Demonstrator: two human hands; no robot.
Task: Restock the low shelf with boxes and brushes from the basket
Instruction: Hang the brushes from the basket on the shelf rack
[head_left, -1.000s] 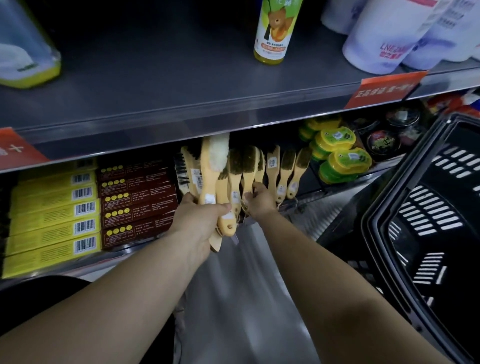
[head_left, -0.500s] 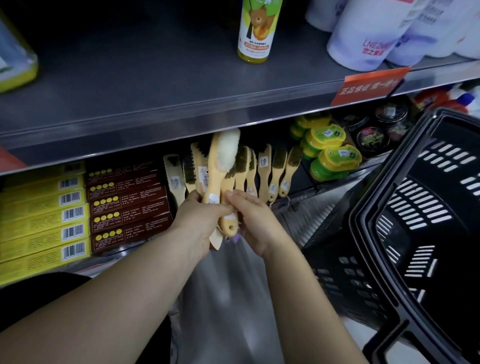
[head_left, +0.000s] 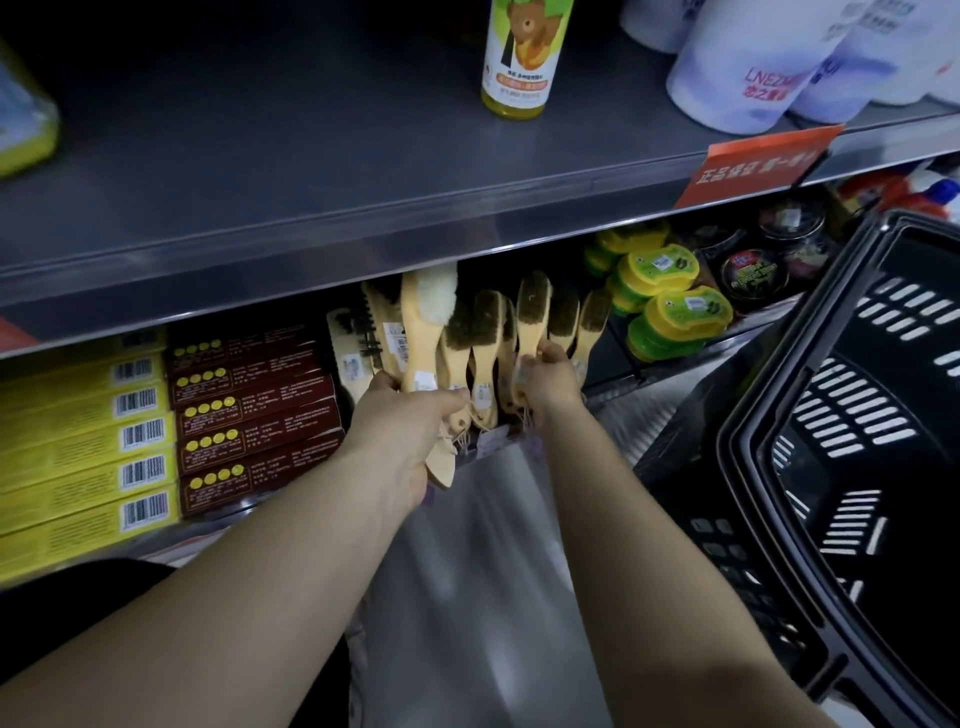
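Brushes (head_left: 422, 338) gripped upright by outstretched left hand (head_left: 410, 434) and right hand (head_left: 551, 385).

Both arms bare, reaching fwd from the bottom edge, L from lower left, R from lower right, forearms converging toward the wrists. L hand (head_left: 410, 431): back of hand up, fingers curled round the handle of a pale brush (head_left: 415, 338), thumb across the top, pointing R. R hand (head_left: 551, 382): a bit further fwd and higher, wrist about straight, fingers curled on the handle of a dark-bristle brush (head_left: 531, 327). Hands near each other, not touching.
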